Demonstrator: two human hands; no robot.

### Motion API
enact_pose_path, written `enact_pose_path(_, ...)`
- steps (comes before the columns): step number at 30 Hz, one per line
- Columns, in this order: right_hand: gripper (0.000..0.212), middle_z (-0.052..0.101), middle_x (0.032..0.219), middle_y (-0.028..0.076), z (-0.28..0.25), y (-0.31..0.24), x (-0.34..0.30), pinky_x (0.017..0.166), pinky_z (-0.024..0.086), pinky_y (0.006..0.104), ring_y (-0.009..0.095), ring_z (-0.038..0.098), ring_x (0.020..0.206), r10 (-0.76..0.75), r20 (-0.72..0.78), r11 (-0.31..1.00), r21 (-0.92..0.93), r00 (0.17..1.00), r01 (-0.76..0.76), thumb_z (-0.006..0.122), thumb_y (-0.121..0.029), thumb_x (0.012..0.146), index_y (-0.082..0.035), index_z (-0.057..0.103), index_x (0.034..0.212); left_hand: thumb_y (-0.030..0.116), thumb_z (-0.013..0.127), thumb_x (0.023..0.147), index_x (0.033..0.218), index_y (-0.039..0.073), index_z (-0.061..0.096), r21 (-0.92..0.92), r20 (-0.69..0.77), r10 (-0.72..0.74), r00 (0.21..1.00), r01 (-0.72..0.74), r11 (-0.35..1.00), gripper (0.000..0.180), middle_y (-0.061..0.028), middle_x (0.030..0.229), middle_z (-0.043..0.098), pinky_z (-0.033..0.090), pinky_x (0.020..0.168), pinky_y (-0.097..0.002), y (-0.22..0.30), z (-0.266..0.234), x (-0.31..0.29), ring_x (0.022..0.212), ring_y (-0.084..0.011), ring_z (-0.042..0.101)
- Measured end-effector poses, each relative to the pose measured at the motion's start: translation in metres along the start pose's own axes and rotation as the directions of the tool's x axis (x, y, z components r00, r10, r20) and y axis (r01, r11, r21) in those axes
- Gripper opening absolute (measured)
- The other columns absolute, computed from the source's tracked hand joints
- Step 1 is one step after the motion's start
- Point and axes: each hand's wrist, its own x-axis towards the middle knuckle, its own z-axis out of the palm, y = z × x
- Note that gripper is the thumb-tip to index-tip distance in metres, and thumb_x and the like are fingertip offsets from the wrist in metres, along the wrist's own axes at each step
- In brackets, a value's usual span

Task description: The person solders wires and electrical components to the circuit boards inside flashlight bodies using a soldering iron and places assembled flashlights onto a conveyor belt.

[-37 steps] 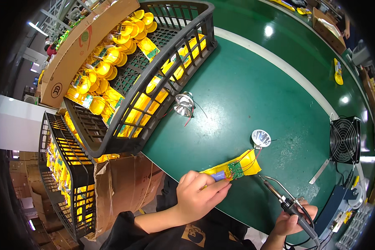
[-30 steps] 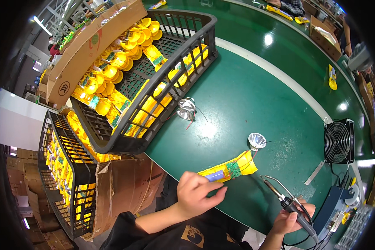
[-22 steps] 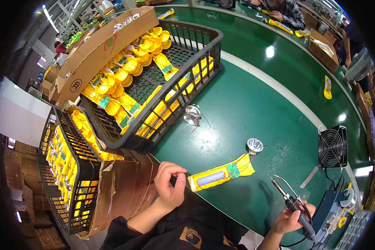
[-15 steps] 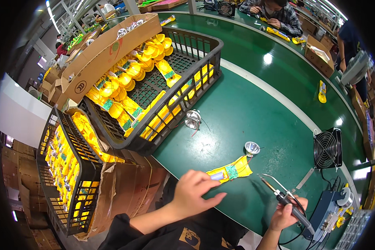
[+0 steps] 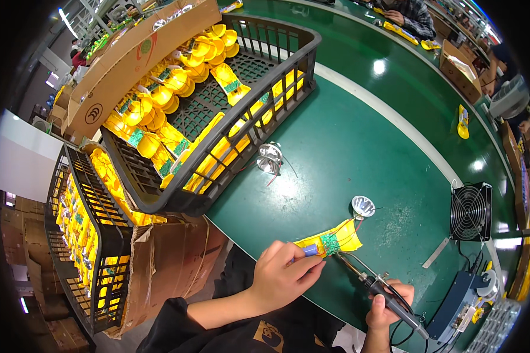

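Note:
In my right hand (image 5: 388,303) is a soldering iron (image 5: 373,286) with a thin curved feed tube alongside; its tip meets the near edge of a small green circuit board (image 5: 331,243). That board lies on a yellow plastic lamp housing (image 5: 350,236), flat on the bench, beside a blue cylindrical cell (image 5: 310,250). My left hand (image 5: 285,270) is closed in a pinch over the housing's left end, fingertips close to the cell and board; whatever is between them is hidden. Thin wires link the housing to a silvery reflector cup (image 5: 363,206) just beyond it.
Two reflector cups (image 5: 270,157) lie near a black crate (image 5: 182,170) of yellow housings. Another filled crate (image 5: 115,247) stands at the left. To the right are a black fan (image 5: 470,212) and a blue-grey soldering station (image 5: 453,306). A co-worker (image 5: 415,17) sits across the green bench.
The soldering iron has moved left and up until its tip reaches the circuit board. My left hand has gone from spread fingers to a pinch at the housing. The view has shifted slightly.

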Motion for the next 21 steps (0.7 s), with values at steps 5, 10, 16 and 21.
enact_pose_path(5, 0.034, 0.047, 0.064, 0.009, 0.0026, 0.0019, 0.0013, 0.046, 0.036, 0.0199, 0.011, 0.045, 0.048, -0.042, -0.029, 0.999, -0.004, 0.999, 0.042, 0.061, -0.026, 0.075, -0.002, 0.038, 0.084, 0.012, 0.072, 0.059, 0.073, 0.013, 0.061, -0.002, 0.013, -0.018, 1.0, 0.018, 1.0, 0.017, 0.0024, 0.065, 0.043, 0.036, 0.048, -0.0261, -0.0007, -0.0004, -0.0002, 0.056, -0.014, 0.044)
enact_pose_path(10, 0.035, 0.048, 0.064, 0.009, 0.0041, -0.0003, 0.001, 0.047, 0.036, 0.0204, 0.011, 0.045, 0.048, 0.004, -0.017, 1.0, 0.03, 1.0, -0.003, 0.061, -0.027, 0.075, -0.002, 0.038, 0.084, 0.012, 0.071, 0.06, 0.072, 0.013, 0.061, 0.031, 0.023, -0.006, 1.0, 0.005, 1.0, 0.015, 0.0024, 0.065, 0.043, 0.036, 0.048, -0.0266, -0.0019, 0.0008, -0.0002, 0.056, -0.0139, 0.044)
enact_pose_path(16, 0.036, 0.048, 0.064, 0.009, 0.0029, 0.0015, 0.0002, 0.047, 0.036, 0.0201, 0.011, 0.045, 0.048, -0.016, -0.008, 1.0, 0.005, 1.0, 0.016, 0.061, -0.027, 0.075, -0.002, 0.038, 0.084, 0.011, 0.071, 0.06, 0.07, 0.013, 0.06, 0.042, 0.027, -0.016, 1.0, 0.015, 0.999, 0.015, 0.0026, 0.065, 0.043, 0.036, 0.048, -0.0269, -0.0006, 0.0018, 0.0005, 0.055, -0.0136, 0.044)
enact_pose_path(21, 0.036, 0.048, 0.065, 0.009, 0.0003, 0.0035, -0.0021, 0.046, 0.036, 0.0198, 0.01, 0.045, 0.048, -0.005, -0.007, 1.0, -0.014, 1.0, 0.005, 0.062, -0.028, 0.075, -0.002, 0.037, 0.084, 0.01, 0.071, 0.059, 0.068, 0.012, 0.06, 0.026, 0.048, -0.036, 0.998, 0.034, 0.999, 0.014, 0.0021, 0.064, 0.043, 0.036, 0.047, -0.0266, -0.0006, 0.0026, 0.0019, 0.055, -0.0141, 0.044)
